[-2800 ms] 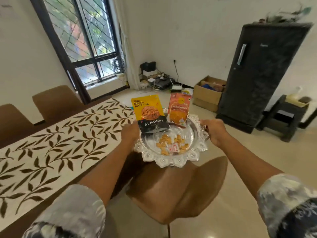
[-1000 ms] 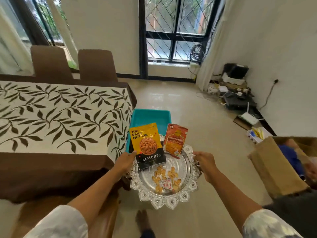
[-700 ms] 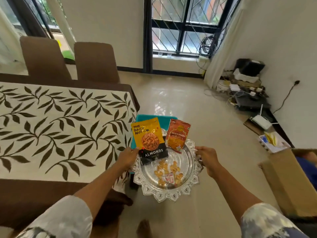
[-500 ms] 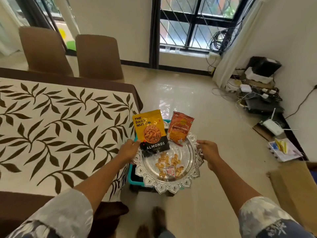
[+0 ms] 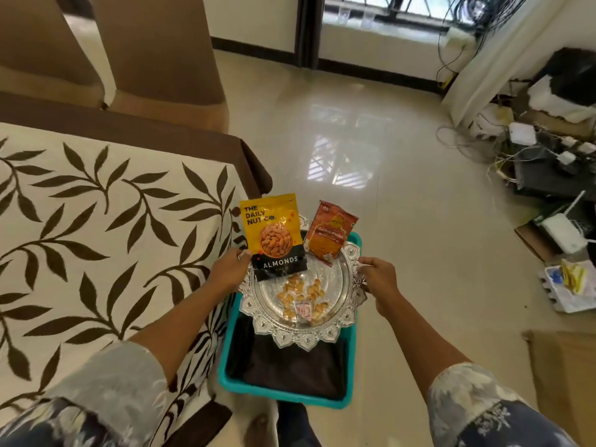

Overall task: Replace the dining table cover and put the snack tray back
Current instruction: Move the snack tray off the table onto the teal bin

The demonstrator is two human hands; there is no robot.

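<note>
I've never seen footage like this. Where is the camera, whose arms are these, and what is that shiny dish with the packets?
There is no machine here. A person wears one wide-angle camera on the head, so you look down along their own arms. The left hand and the right hand hold opposite edges of a silver snack tray. On it are a yellow almond pouch, an orange snack packet and some loose nuts. The tray is above a teal tub with dark cloth inside. Whether it rests on the tub I cannot tell. To the left is the dining table with its leaf-patterned cover.
</note>
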